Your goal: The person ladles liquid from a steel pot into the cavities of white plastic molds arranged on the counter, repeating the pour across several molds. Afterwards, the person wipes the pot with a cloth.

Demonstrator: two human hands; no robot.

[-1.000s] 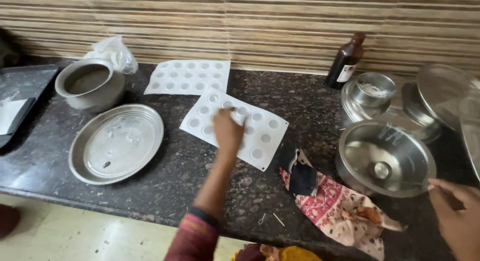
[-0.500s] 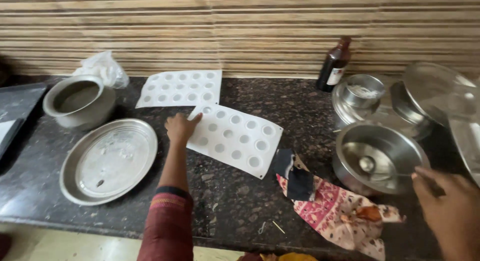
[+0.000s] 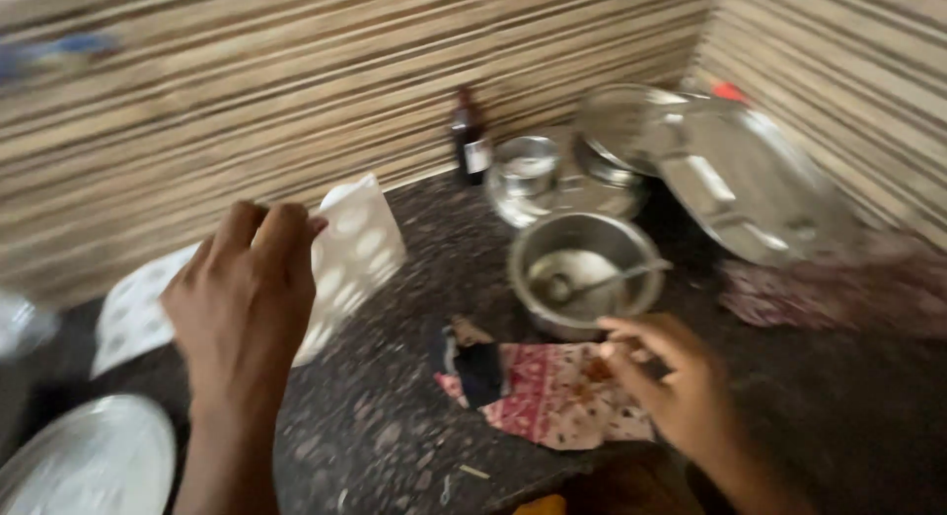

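My left hand [image 3: 247, 303] grips the near edge of a white mould sheet [image 3: 357, 249] with round hollows and holds it tilted up off the dark stone counter [image 3: 395, 416]. My right hand [image 3: 681, 387] hovers with loosely curled fingers over a red patterned cloth [image 3: 552, 397], and nothing shows in it. Just beyond that hand stands a steel bowl [image 3: 533, 254] with a spoon [image 3: 631, 273] resting inside; the hand is clear of the spoon.
A second white mould sheet [image 3: 133, 313] lies at the left, and a round steel plate [image 3: 89, 466] sits at the bottom left. A dark bottle [image 3: 471, 140], a steel pot [image 3: 528, 175] and large steel lids [image 3: 740, 180] stand at the back by the striped wall. Another cloth [image 3: 838, 288] lies at the right.
My left hand has taken hold of the mould sheet and lifted its edge. My right hand has come away from the spoon toward the cloth. The view has swung right and closer.
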